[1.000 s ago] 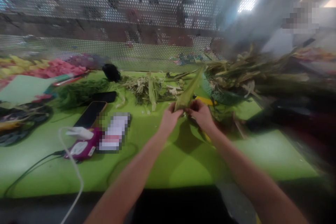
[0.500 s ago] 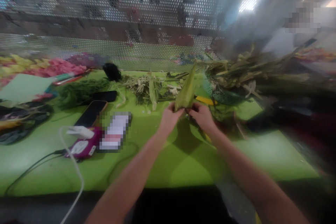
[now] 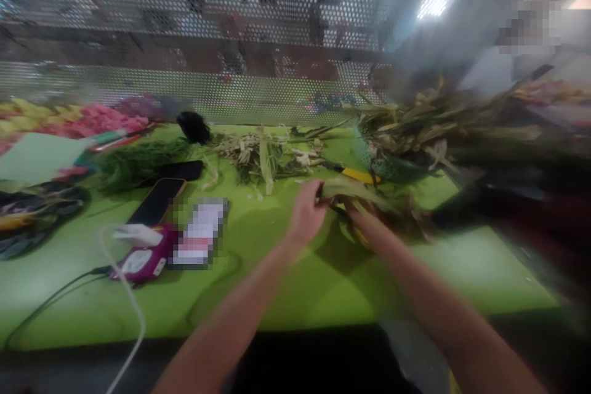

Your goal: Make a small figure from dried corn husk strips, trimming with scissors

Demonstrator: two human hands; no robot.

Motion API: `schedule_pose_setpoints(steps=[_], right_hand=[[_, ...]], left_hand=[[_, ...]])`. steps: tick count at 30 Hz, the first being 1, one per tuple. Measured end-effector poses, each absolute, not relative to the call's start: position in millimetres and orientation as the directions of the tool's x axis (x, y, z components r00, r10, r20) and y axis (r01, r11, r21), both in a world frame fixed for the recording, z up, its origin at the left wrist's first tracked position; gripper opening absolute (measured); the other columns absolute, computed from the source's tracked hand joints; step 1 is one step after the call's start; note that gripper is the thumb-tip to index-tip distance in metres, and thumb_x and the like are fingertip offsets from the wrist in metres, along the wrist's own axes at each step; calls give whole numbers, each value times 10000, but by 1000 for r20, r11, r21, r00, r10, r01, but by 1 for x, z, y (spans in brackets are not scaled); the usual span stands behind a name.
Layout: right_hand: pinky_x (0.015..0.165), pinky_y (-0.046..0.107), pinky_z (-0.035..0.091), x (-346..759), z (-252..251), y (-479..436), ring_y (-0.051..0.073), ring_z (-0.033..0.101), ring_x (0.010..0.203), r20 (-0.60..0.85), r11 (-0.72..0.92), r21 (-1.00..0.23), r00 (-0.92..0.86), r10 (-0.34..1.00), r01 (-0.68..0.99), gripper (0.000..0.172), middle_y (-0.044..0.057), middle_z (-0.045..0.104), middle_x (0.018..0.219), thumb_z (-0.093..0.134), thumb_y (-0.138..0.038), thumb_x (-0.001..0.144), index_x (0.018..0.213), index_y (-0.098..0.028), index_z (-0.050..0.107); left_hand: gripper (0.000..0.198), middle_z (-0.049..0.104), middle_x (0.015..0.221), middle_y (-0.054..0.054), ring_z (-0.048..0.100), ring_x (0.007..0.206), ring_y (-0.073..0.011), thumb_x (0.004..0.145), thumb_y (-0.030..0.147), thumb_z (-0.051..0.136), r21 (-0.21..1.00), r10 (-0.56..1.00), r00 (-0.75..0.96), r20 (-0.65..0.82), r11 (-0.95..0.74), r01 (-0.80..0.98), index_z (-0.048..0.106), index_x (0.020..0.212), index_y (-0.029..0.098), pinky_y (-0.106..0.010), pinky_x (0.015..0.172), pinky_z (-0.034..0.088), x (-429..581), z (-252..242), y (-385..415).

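Both my hands work at the middle of a bright green table (image 3: 323, 283). My left hand (image 3: 307, 212) is closed on one end of a long green leaf (image 3: 357, 189) that now lies tipped over to the right. My right hand (image 3: 362, 217) sits under the leaf, mostly covered by it and smeared by motion, so its fingers do not show clearly. A heap of cut leaf scraps (image 3: 270, 157) lies just beyond my hands.
A green basket (image 3: 392, 166) piled with stalks stands at the right, with a yellow-handled tool (image 3: 357, 175) beside it. Phones (image 3: 159, 197), a purple charger (image 3: 143, 258) with cable and flowers (image 3: 92, 120) sit left. A perforated screen backs the table. Another person is at far right.
The leaf, held upright a moment ago, has swung down to the right and lies low over my right hand. My left hand followed slightly right.
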State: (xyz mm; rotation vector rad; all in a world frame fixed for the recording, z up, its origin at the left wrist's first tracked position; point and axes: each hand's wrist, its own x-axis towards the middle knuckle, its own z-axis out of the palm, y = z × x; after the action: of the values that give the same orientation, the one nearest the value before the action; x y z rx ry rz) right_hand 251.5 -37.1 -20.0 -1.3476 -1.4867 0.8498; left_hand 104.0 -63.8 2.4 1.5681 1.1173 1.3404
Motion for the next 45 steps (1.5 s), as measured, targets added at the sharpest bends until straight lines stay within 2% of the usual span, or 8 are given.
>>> schedule_pose_setpoints(steps=[3, 5, 8, 11, 15, 20, 33, 45], right_hand=[[476, 257, 382, 261, -23, -23, 128, 458, 482, 130, 98, -966, 122, 984, 240, 253, -32, 473, 493, 630, -431, 668, 583, -227, 506], [455, 247, 358, 269, -23, -13, 108, 420, 442, 95, 61, -982, 187, 978, 180, 295, -53, 431, 466, 652, -448, 616, 555, -230, 464], [462, 248, 365, 280, -21, -6, 108, 440, 447, 42, 17, -995, 254, 966, 98, 317, -47, 477, 489, 687, -474, 586, 591, -226, 490], [483, 266, 388, 282, -16, -7, 120, 476, 467, -4, -14, -999, 235, 972, 37, 333, -24, 556, 547, 731, -480, 567, 662, -211, 560], [456, 249, 340, 271, -3, -20, 93, 412, 445, -20, -17, -999, 104, 994, -34, 300, -48, 534, 542, 762, -408, 563, 719, -195, 619], [463, 229, 370, 255, 17, -40, 80, 430, 479, 41, 41, -998, -1, 999, -51, 223, -46, 565, 592, 782, -310, 578, 698, -192, 636], [490, 245, 348, 241, 3, -48, 99, 438, 520, 132, 136, -987, -56, 990, 81, 295, -44, 531, 599, 778, -430, 644, 700, -198, 605], [606, 272, 453, 244, 9, -45, 151, 562, 640, 158, 164, -965, -46, 986, 205, 253, 9, 654, 705, 749, -346, 643, 777, -170, 627]], left_hand=[[167, 678, 849, -21, 590, 744, -147, 801, 282, 676, 968, 968, -77, 240, -244, -52, 644, 945, 204, -271, 690, 457, 83, 18, -56], [213, 680, 846, -7, 608, 752, -137, 739, 300, 744, 943, 918, -332, 217, -285, -170, 641, 906, 218, -256, 687, 463, 56, 29, -46], [226, 676, 854, 8, 613, 742, -113, 710, 281, 756, 836, 725, -673, 149, -455, -305, 611, 874, 223, -241, 692, 480, 13, 43, -30], [233, 682, 856, 5, 632, 745, -114, 692, 248, 754, 767, 651, -756, 62, -516, -381, 594, 854, 202, -247, 684, 501, -8, 47, -20], [256, 720, 945, -24, 672, 892, -145, 634, 202, 748, 837, 736, -674, -67, -326, -440, 636, 863, 185, -252, 733, 511, 10, 32, -18], [306, 738, 845, -57, 668, 812, -189, 629, 336, 772, 982, 934, -352, -60, -9, -190, 706, 863, 149, -322, 793, 498, 55, 0, -25], [234, 695, 810, -32, 610, 748, -157, 648, 245, 726, 982, 995, -85, 53, -68, -177, 668, 855, 151, -285, 737, 478, 95, -10, -43], [188, 723, 841, -78, 633, 767, -192, 761, 276, 640, 995, 998, -53, 36, -31, 90, 708, 876, 144, -319, 728, 483, 94, -3, -52]])
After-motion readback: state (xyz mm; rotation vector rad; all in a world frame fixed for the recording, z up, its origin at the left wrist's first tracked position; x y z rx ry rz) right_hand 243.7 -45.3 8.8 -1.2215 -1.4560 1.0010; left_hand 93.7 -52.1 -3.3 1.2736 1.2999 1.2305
